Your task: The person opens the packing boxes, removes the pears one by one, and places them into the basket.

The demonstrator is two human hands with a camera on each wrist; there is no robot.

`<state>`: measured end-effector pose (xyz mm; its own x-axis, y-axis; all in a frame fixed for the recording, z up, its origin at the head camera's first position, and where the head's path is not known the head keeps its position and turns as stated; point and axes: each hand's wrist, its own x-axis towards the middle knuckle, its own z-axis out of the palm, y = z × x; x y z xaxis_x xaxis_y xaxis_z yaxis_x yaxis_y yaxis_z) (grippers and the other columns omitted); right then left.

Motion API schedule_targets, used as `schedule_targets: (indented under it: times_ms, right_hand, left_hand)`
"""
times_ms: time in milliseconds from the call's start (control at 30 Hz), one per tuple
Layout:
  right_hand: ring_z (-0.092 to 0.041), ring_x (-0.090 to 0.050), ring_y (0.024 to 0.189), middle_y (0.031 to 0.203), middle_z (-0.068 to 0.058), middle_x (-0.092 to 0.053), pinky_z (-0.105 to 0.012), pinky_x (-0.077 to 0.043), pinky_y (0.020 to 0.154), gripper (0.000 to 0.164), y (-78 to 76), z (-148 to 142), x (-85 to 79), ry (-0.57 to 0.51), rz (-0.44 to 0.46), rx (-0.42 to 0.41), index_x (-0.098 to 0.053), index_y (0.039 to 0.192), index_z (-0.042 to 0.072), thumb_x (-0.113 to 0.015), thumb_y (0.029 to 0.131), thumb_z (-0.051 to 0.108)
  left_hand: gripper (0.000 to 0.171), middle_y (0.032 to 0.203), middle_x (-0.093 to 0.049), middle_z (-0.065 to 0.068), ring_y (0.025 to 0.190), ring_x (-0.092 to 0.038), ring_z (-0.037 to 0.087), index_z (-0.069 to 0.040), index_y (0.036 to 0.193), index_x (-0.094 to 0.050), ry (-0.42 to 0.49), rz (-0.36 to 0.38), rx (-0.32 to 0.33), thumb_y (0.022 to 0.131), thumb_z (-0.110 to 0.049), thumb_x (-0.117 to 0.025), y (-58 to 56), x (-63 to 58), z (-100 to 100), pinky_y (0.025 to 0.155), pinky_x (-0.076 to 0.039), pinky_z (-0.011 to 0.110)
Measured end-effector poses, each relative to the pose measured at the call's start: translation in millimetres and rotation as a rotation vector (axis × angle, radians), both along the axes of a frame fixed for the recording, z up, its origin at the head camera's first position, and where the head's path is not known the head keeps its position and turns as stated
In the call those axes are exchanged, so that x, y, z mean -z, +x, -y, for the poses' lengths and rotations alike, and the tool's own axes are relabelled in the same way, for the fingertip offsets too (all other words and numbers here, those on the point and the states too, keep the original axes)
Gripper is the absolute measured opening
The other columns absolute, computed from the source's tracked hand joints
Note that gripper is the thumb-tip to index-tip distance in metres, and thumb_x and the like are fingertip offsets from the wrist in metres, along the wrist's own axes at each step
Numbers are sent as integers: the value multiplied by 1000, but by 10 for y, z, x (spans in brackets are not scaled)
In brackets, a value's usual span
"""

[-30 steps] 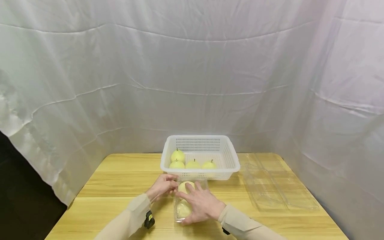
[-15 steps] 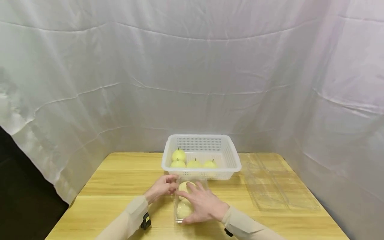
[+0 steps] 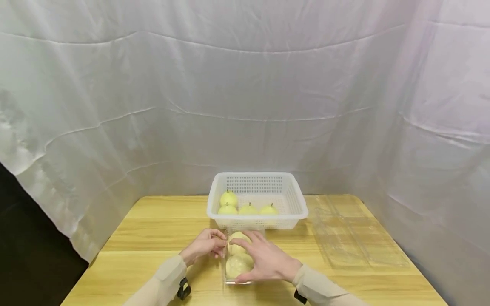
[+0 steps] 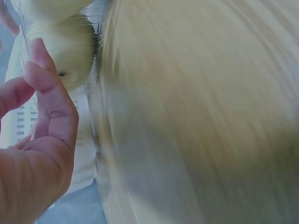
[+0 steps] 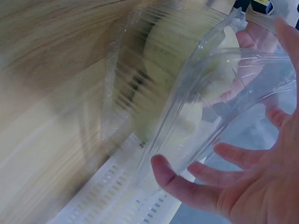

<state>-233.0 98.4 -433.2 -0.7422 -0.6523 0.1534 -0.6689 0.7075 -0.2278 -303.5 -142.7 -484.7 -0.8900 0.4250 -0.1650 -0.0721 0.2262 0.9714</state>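
Note:
A clear plastic clamshell box [image 3: 229, 281] lies lengthwise on the table with two pale yellow pears [image 3: 237, 267] inside. Thumb and forefinger of my left hand [image 3: 206, 245] pinch its left edge near the far end. In the left wrist view the fingertips meet at the thin clear plastic, beside a pear [image 4: 70, 51]. My right hand [image 3: 266, 258] arches over the box, fingers spread and loosely bent. From the right wrist, the clear lid [image 5: 243, 100] stands tilted up from the base, with the right fingertips [image 5: 161, 169] close to its edge.
Behind the box stands a white perforated basket [image 3: 296, 214] with several yellow pears [image 3: 228, 198] on its left and front side. Clear plastic clamshells [image 3: 357, 242] lie on the right of the wooden table [image 3: 160, 238]. A grey-white curtain [image 3: 245, 93] encloses the back and sides.
My right hand has shifted slightly right and its fingers have lifted back from the box's left edge. My left hand has dropped a little nearer, still at the left edge.

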Motion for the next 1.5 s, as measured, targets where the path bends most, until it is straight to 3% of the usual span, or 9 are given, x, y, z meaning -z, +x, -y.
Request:
schedule_targets:
  times_ms: [333, 600, 767, 867, 967, 1100, 1233, 1367, 1500]
  right_hand:
    - [-33, -37, 140, 158, -12, -28, -58, -48, 96, 91, 2, -210, -89, -129, 137, -73, -28, 151, 30, -69, 77, 66]
    - [-28, -41, 138, 150, -4, -40, -54, -39, 108, 56, 92, -349, -265, -276, 200, 0, -36, 144, 20, -46, 99, 52]
    - [-28, -50, 128, 145, -2, -43, -42, -54, 88, 32, 128, -401, -412, -361, 166, 119, -45, 124, 26, -51, 99, 46]
    - [-25, -56, 119, 139, 4, -45, -35, -54, 72, 36, 142, -465, -503, -374, 172, 192, -45, 128, 34, -58, 94, 33]
    - [-18, -59, 108, 127, 8, -50, -37, -50, 72, 51, 148, -566, -586, -336, 175, 221, -47, 134, 41, -57, 88, 22]
    - [-10, -59, 88, 107, 8, -58, -35, -49, 71, 27, 109, -731, -657, -259, 177, 247, -60, 119, 34, -57, 93, 31]
    - [-10, -59, 69, 87, 6, -64, -32, -49, 60, 28, 53, -949, -688, -195, 277, 246, -62, 110, 25, -59, 94, 48]
    - [-15, -58, 51, 67, 0, -63, -30, -47, 43, 24, 5, -1135, -646, -144, 416, 257, -64, 106, 20, -58, 96, 41]
    - [-20, -61, 45, 63, -7, -61, -30, -47, 36, 14, -31, -1208, -550, -93, 502, 346, -65, 102, 20, -59, 97, 31]
  left_hand:
    - [23, 75, -64, 8, 60, -65, 14, 8, 108, -54, 18, 14, 30, 91, -6, -59, 14, -14, 25, 56, -55, 23]
    - [21, 77, -63, 8, 60, -64, 13, 8, 108, -54, 43, 30, 36, 91, -4, -59, 6, -21, 13, 58, -56, 23]
    - [22, 79, -63, 9, 60, -64, 13, 8, 108, -54, 43, 19, 43, 91, -5, -59, -10, -22, 15, 58, -57, 23]
    - [22, 79, -64, 10, 60, -64, 14, 8, 108, -54, 37, 19, 46, 92, -5, -59, -4, -23, 19, 59, -57, 24]
    - [22, 79, -64, 10, 61, -64, 14, 9, 109, -54, 29, 18, 46, 92, -5, -59, 8, -27, 23, 59, -57, 24]
    - [22, 78, -65, 10, 60, -64, 14, 8, 109, -54, 32, 19, 40, 92, -5, -59, 18, -27, 23, 59, -57, 25]
    - [21, 77, -65, 11, 60, -64, 13, 7, 108, -55, 38, 28, 40, 92, -5, -60, 16, -24, 22, 59, -57, 25]
    - [21, 76, -65, 10, 59, -64, 13, 7, 108, -55, 38, 22, 49, 92, -6, -60, 10, -22, 22, 59, -58, 26]
    - [21, 73, -65, 8, 58, -63, 12, 7, 108, -55, 41, 21, 51, 92, -6, -60, 6, -20, 14, 59, -57, 26]
